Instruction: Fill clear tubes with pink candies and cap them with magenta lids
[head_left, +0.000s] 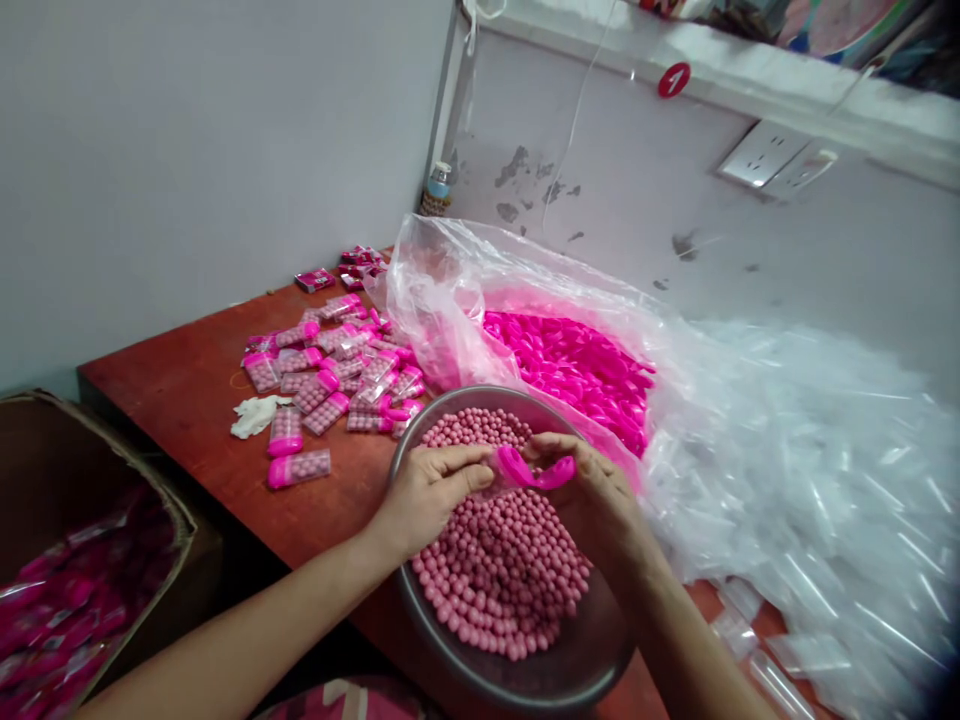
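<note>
a pink cap (559, 472) is pinched in the right hand (600, 490), over the metal bowl (570, 670) of pink candy balls (502, 570); a pink piece (510, 466) is pinched by the left hand (431, 490). filled tubes (330, 380) are seen far left.

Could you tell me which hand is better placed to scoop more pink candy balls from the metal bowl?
Probably the left hand: it lies directly on the pink candy balls, while the right hand pinches the bright pink plastic cap.

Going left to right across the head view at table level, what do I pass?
Cardboard box → white glove → filled pink tubes → metal bowl of pink balls → bag of pink caps → heap of clear tubes.
</note>
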